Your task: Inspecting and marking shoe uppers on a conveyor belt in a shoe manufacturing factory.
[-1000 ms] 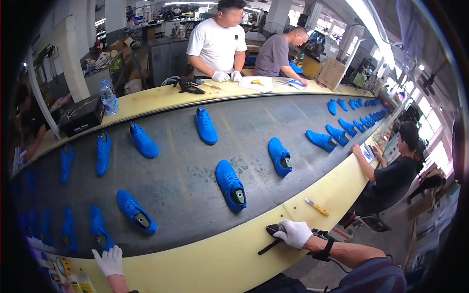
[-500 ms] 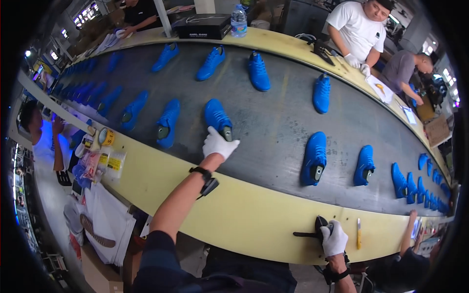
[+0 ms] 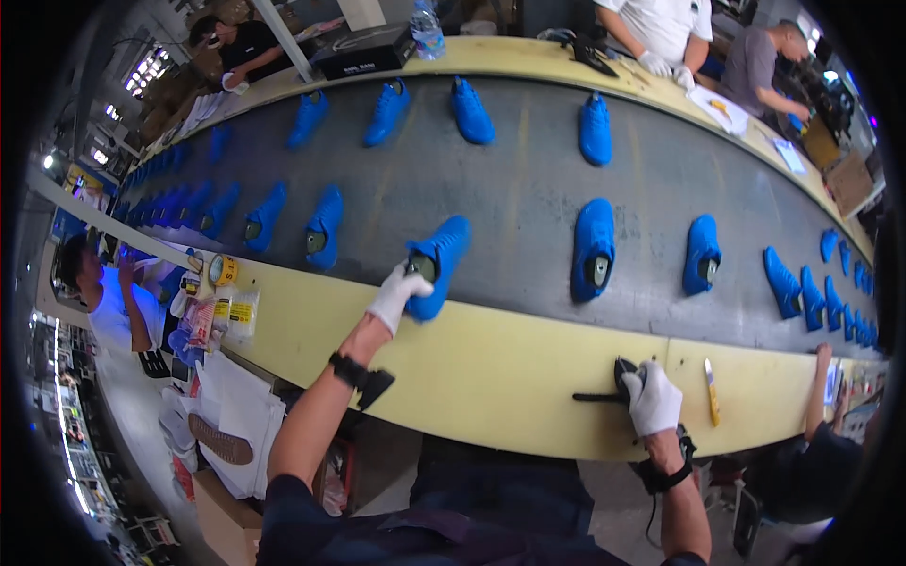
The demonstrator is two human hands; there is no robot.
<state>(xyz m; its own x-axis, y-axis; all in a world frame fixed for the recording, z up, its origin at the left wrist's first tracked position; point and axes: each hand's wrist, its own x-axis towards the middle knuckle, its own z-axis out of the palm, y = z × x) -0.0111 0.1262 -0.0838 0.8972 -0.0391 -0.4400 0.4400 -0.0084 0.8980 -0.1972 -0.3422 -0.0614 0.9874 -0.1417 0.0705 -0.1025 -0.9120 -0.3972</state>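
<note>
My left hand (image 3: 398, 294), in a white glove, is closed on the opening of a blue lace-up sneaker (image 3: 447, 250). The sneaker leans at the near edge of the dark conveyor belt (image 3: 514, 189), its toe pointing away from me. On the pale yellow ledge, my right hand (image 3: 653, 401), also gloved, is wrapped round a black hand tool (image 3: 623, 369) with a flat strip sticking out to the left. Much of that tool is hidden by the fingers. To its right lies a yellow-handled knife (image 3: 712, 394).
Blue sneakers (image 3: 594, 250) stand in two rows along the belt. Across it are a black shoebox (image 3: 366, 51), a water bottle (image 3: 427, 30) and co-workers. A tape roll (image 3: 223, 270) and plastic packets (image 3: 231, 311) lie on the ledge at left. Another person's arm (image 3: 819, 387) reaches in at right.
The sneaker under my left hand has come toward me to the belt's near edge and turned. My right hand stays at the black tool. The view has shifted.
</note>
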